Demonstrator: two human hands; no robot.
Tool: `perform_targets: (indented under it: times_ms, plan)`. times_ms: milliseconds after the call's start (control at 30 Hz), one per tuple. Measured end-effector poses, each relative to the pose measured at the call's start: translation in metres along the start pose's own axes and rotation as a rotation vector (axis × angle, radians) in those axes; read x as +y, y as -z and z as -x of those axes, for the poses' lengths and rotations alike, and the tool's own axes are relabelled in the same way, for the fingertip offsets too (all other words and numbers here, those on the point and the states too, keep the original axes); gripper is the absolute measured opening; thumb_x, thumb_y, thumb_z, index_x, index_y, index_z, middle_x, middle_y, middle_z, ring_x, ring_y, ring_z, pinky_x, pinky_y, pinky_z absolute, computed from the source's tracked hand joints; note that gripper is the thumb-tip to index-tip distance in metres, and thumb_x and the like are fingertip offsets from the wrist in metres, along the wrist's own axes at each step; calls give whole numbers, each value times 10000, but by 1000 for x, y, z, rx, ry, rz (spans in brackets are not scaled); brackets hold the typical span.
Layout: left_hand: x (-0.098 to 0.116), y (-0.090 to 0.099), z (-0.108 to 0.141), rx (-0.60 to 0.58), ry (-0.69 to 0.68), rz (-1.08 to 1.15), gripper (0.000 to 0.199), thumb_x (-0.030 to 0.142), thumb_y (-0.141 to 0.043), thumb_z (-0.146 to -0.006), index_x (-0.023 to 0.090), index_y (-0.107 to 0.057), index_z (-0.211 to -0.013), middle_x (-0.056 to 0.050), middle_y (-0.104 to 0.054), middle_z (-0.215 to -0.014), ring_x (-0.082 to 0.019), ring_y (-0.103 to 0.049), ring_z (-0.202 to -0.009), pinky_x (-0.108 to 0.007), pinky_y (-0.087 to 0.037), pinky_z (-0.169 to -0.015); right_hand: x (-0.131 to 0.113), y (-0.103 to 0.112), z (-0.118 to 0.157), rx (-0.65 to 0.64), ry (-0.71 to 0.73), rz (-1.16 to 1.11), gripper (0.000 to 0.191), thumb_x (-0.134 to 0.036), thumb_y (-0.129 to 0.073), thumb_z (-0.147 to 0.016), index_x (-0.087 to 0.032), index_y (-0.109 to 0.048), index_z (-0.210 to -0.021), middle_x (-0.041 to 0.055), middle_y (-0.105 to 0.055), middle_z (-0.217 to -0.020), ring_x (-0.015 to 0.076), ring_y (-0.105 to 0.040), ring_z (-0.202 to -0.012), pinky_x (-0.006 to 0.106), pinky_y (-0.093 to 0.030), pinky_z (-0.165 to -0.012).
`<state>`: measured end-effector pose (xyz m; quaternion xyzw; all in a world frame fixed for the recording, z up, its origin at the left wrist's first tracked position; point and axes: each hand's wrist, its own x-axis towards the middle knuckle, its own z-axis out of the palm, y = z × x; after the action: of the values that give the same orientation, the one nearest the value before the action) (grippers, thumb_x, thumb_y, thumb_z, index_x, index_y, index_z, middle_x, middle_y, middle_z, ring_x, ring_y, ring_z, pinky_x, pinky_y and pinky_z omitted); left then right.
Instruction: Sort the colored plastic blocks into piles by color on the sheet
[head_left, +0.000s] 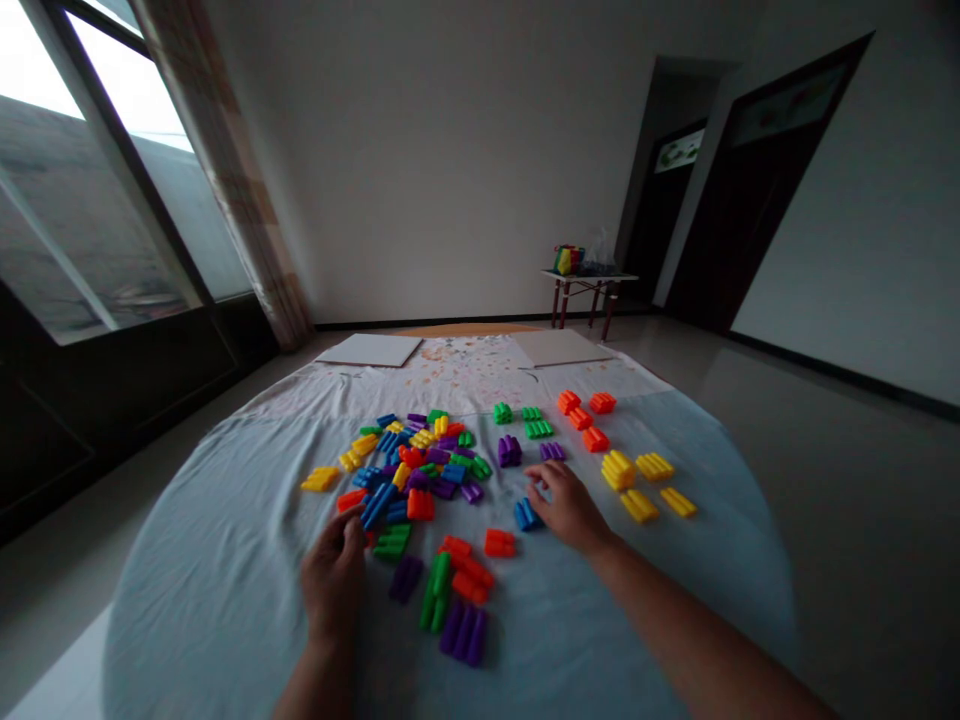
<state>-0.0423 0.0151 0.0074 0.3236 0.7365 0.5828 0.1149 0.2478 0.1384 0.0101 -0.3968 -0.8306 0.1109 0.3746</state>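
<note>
My left hand (335, 570) is at the lower left edge of a mixed pile of plastic blocks, its fingertips against a blue block (379, 505). My right hand (568, 505) is right of the pile, fingers apart, beside another blue block (527, 514). Purple blocks (509, 451) and green blocks (538, 429) lie beyond it. To its right are yellow blocks (619, 470), with orange-red blocks (595, 439) farther back. Nearer me lie a green block (436, 592), a purple block (464, 632) and several orange-red blocks (472, 578).
The round table has a pale blue cloth (225, 560). Two flat boards, a left one (369, 349) and a right one (561, 347), lie at its far side. A small side table (592, 277) with a colorful bag (568, 260) stands by the wall.
</note>
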Motion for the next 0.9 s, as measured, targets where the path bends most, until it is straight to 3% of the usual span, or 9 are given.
perform_targets:
  times_ms: [67, 167, 267, 367, 500, 667, 767, 900]
  plan:
    - [-1, -2, -1, -16, -9, 5, 449, 474, -505, -688, 156, -675, -955, -28, -654, -723, -186, -601, -677, -296, -470, -630, -22, -9, -10, -103, 67, 40, 134, -188, -541, -804, -186, -614, -917, 61, -639, -890, 202, -566, -904, 330, -430, -840]
    - [-1, -5, -1, -87, -40, -24, 454, 489, -508, -693, 158, -676, -954, -33, -648, -722, -183, -590, -657, -289, -458, -591, -47, -31, -23, -209, 49, 131, 177, -289, -630, -769, -181, -622, -909, 66, -660, -912, 232, -558, -937, 360, -408, -843]
    - [0, -5, 0, -150, -57, -91, 461, 500, -516, -690, 165, -679, -961, -28, -638, -693, -181, -573, -619, -285, -445, -551, -58, -52, -32, -268, -17, 235, 259, -353, -665, -738, -177, -628, -924, 84, -669, -925, 262, -555, -951, 390, -398, -840]
    - [2, -3, -1, -170, -97, -151, 449, 515, -520, -678, 183, -696, -924, -29, -653, -675, -193, -584, -615, -291, -453, -540, -59, -56, -33, -275, -38, 235, 223, -290, -658, -738, -189, -629, -935, 72, -674, -928, 244, -564, -951, 372, -396, -852]
    - [4, -1, -4, -216, -99, -225, 455, 554, -513, -676, 210, -709, -901, -43, -699, -751, -218, -632, -708, -301, -485, -602, -40, -27, -22, -131, -69, 73, 267, -235, -645, -746, -197, -607, -1007, 53, -662, -962, 198, -580, -926, 319, -430, -841]
    - [7, 0, -5, -279, -78, -327, 475, 566, -497, -649, 233, -714, -910, -36, -703, -735, -221, -646, -720, -302, -487, -610, 17, 16, -1, 111, -301, 56, 281, -217, -584, -784, -185, -569, -1063, 88, -633, -1019, 194, -606, -886, 309, -485, -778]
    - [10, 3, -5, -288, -60, -386, 504, 606, -493, -626, 252, -714, -908, -37, -704, -728, -235, -653, -723, -306, -486, -585, 44, 22, 8, 141, -375, 168, 240, -214, -585, -786, -197, -578, -1026, 90, -636, -1018, 217, -606, -952, 318, -477, -808]
    - [13, 16, -15, -329, -68, -399, 542, 663, -504, -601, 256, -713, -892, -50, -717, -791, -252, -657, -760, -326, -498, -633, 56, 13, 12, 109, -424, 273, 221, -214, -593, -790, -214, -584, -1011, 89, -640, -1011, 231, -604, -987, 318, -465, -816]
